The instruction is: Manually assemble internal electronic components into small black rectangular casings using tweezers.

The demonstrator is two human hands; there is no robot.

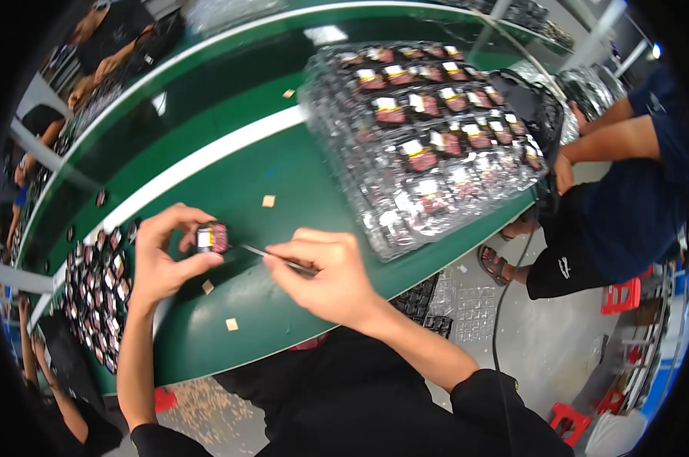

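Note:
Between the thumb and fingers of my left hand (pixel 162 259) is a small black component (pixel 212 238) with a white patch and a reddish, coil-like face. My right hand (pixel 325 274) closes around a pair of slim metal tweezers (pixel 255 250), whose tip points at the component from the right, a short gap away. Small tan squares (pixel 232 324) lie on the green tabletop (pixel 276 305) around my hands. To the left of my left hand is a pile of similar black components (pixel 97 293).
Clear plastic trays (pixel 390 221) filled with rows of like components are stacked at the right. A person in dark clothes (pixel 626 183) stands beyond them, hands at the stack's edge. Red stools (pixel 621 295) and black trays (pixel 419 297) are below. Others sit at the far left.

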